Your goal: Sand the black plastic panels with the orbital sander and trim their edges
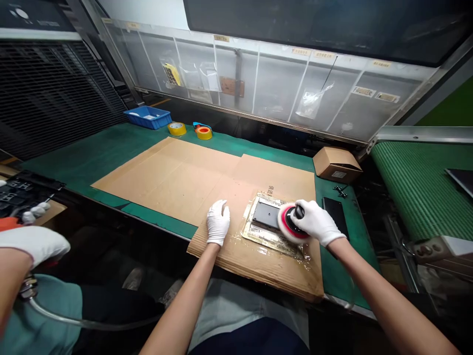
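In a white glove, my right hand (316,222) is closed around the black knob of a round polishing pad (284,228) with a white fluffy rim and a red ring. The pad overlaps the right end of a flat black panel (265,215), which sits in a pale, tape-covered frame (254,235) on stacked cardboard. My left hand (218,223), gloved too, lies on the cardboard (232,249) left of the frame, thumb apart and nothing held. Right of my right hand, another black panel (337,212) rests on the green mat, partly hidden by the glove.
A small carton (337,167) stands at the back right, beside a green conveyor belt (417,177). Tape rolls (177,129) and a blue tray (148,118) sit at the back left. A co-worker's gloved hand (35,241) and an air hose (88,324) are close on my left.
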Demonstrator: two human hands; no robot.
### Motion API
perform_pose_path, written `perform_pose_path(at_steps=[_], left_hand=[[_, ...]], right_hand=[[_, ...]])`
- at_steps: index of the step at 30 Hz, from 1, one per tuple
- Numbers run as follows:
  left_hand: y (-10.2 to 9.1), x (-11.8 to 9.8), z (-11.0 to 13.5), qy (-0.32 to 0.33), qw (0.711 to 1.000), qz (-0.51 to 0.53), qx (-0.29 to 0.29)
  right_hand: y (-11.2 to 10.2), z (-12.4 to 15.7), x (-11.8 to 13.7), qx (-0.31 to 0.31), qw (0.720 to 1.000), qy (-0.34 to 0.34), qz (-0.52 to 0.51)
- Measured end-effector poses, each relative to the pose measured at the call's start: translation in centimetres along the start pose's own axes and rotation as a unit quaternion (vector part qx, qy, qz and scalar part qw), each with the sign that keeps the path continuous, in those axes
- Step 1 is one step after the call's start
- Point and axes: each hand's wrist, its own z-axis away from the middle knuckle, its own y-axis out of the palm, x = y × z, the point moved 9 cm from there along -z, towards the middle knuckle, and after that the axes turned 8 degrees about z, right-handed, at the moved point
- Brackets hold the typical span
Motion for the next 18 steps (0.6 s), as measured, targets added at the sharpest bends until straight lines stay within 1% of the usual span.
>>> perform_pose_path(at_steps=[6,9,13,18], left_hand=[[0.0,0.1,0.0,-0.004,1.0,0.005,-0.006],[0.0,0.2,0.0,-0.007,1.0,0.011,-0.009],[0.0,0.3,-0.1,-0.011,1.0,0.004,-0.006],[-0.1,0.2,0.0,-0.013,1.0,0.004,-0.005]], right_hand=[[-0.4,-4.6,-1.2,0.011,1.0,0.015,0.008],[-0.2,-5.7,-1.0,0.029,0.999,-0.01,-0.01],[-0.1,-6.7,0.0,0.045,0.998,-0.027,-0.02],[-0.1,-8.9,2.7,0.086,0.994,-0.054,-0.05]])
